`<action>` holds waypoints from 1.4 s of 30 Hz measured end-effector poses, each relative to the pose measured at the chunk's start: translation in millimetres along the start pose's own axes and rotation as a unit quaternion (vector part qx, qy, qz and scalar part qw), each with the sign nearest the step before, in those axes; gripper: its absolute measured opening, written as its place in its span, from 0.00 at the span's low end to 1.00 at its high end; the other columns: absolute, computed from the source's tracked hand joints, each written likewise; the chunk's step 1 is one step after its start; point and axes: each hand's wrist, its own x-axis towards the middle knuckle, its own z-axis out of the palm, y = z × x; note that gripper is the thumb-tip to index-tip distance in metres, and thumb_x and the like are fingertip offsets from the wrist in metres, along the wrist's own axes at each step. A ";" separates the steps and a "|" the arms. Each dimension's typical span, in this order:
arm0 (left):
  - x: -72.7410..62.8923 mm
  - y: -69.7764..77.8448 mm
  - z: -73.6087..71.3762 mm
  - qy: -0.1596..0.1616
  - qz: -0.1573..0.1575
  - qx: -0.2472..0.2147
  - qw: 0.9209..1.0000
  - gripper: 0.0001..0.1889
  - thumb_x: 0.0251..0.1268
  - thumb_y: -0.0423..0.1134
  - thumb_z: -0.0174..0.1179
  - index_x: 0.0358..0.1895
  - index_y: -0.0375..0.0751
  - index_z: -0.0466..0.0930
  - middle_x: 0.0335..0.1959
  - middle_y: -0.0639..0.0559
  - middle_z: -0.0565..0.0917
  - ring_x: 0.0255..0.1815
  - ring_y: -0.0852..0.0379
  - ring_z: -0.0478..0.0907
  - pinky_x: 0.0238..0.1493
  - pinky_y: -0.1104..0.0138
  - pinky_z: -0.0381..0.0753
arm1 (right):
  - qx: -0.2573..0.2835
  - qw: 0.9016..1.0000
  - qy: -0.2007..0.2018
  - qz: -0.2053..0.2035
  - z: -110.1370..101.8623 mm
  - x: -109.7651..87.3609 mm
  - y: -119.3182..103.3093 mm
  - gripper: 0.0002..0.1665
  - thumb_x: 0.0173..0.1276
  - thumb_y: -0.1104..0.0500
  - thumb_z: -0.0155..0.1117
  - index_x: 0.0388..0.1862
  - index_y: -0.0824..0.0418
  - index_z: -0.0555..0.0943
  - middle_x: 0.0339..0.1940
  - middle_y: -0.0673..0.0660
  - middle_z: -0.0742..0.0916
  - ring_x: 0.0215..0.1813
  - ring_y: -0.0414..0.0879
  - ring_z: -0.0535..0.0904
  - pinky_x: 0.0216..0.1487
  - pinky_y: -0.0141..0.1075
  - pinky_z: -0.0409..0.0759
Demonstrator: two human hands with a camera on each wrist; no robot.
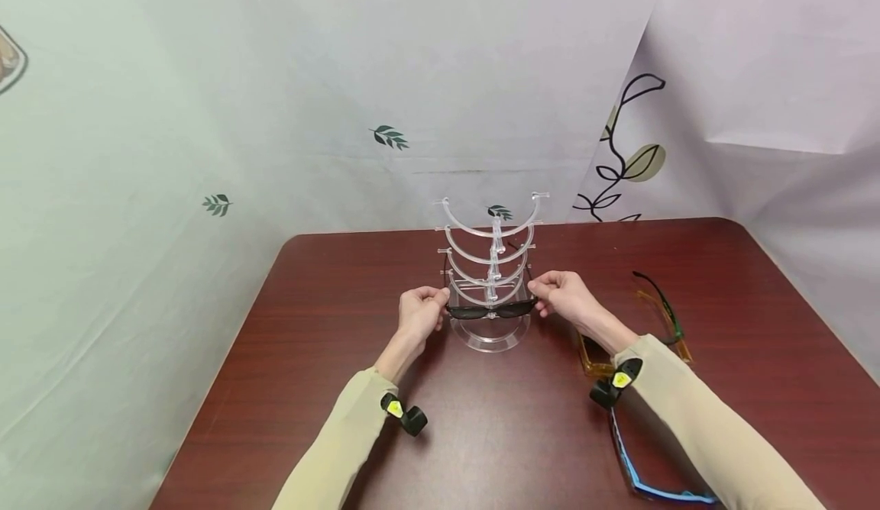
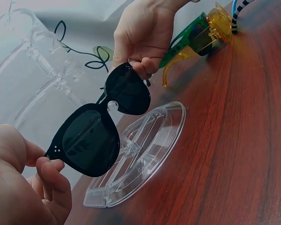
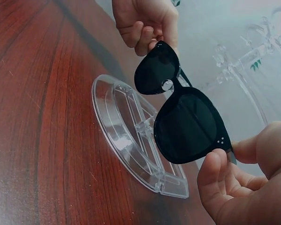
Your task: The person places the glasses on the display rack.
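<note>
Black sunglasses (image 1: 514,309) with dark lenses are at the lowest tier of a clear plastic eyewear stand (image 1: 490,342), lenses facing the person. My left hand (image 1: 421,313) pinches the frame's left outer corner between thumb and fingers. At the opposite corner my right hand (image 1: 567,296) pinches it the same way. A clear knob on the stand shows at the nose bridge (image 2: 112,106) in the left wrist view. The temples reach back along both sides of the stand. Above the sunglasses, the stand's curved arms (image 1: 491,233) hold no glasses.
On the right of the brown table (image 1: 330,296) lie green-and-black glasses (image 1: 677,330) and yellow-framed glasses (image 1: 593,365), partly behind the right forearm. Blue-framed glasses (image 1: 635,479) lie nearer the front, partly under that sleeve. A patterned pale cloth (image 1: 330,98) hangs behind the table.
</note>
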 end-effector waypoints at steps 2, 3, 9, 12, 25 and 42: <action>-0.1 0.0 -0.5 0.001 0.001 0.000 1.000 0.11 0.67 0.30 0.60 0.36 0.19 0.78 0.14 0.52 0.74 0.11 0.65 0.65 0.12 0.76 0.66 | -0.002 1.000 0.000 -0.001 0.4 0.0 0.0 0.14 0.75 0.68 0.56 0.47 0.82 0.74 0.28 0.58 0.81 0.23 0.39 0.77 0.24 0.28 0.81; -0.2 0.0 -0.7 0.001 0.002 0.002 1.000 0.11 0.68 0.30 0.60 0.36 0.19 0.79 0.14 0.52 0.74 0.11 0.64 0.65 0.12 0.76 0.66 | -0.003 1.000 0.001 -0.001 0.5 0.0 0.0 0.13 0.75 0.68 0.56 0.47 0.82 0.74 0.28 0.58 0.81 0.22 0.39 0.77 0.24 0.28 0.81; -0.7 -0.5 -0.2 0.001 -0.002 0.008 1.000 0.10 0.68 0.31 0.60 0.36 0.21 0.80 0.14 0.53 0.74 0.11 0.64 0.65 0.12 0.76 0.66 | -0.007 1.000 0.007 0.004 0.0 0.0 0.8 0.14 0.75 0.67 0.56 0.48 0.82 0.74 0.28 0.59 0.81 0.23 0.39 0.77 0.24 0.28 0.80; 0.0 -1.2 -0.1 0.001 -0.004 0.007 1.000 0.11 0.68 0.31 0.60 0.35 0.21 0.80 0.14 0.53 0.75 0.11 0.64 0.65 0.12 0.76 0.66 | -0.006 1.000 0.007 0.006 -0.2 0.1 1.6 0.15 0.76 0.67 0.56 0.48 0.82 0.74 0.28 0.58 0.81 0.23 0.39 0.77 0.24 0.28 0.80; -0.9 -4.2 -2.4 -0.002 -0.009 0.007 1.000 0.12 0.70 0.35 0.61 0.32 0.27 0.80 0.15 0.53 0.75 0.12 0.64 0.66 0.12 0.76 0.68 | -0.013 1.000 0.011 0.018 2.1 -2.5 2.5 0.15 0.76 0.66 0.56 0.46 0.82 0.74 0.24 0.54 0.79 0.22 0.38 0.75 0.23 0.27 0.79; -10.8 -9.3 -10.4 0.063 -0.021 -0.008 0.998 0.16 0.73 0.37 0.57 0.30 0.26 0.79 0.12 0.54 0.75 0.10 0.65 0.66 0.10 0.76 0.66 | -0.026 0.999 0.024 0.022 -5.4 -11.4 -2.6 0.14 0.77 0.61 0.57 0.42 0.76 0.76 0.24 0.54 0.79 0.25 0.40 0.76 0.24 0.30 0.80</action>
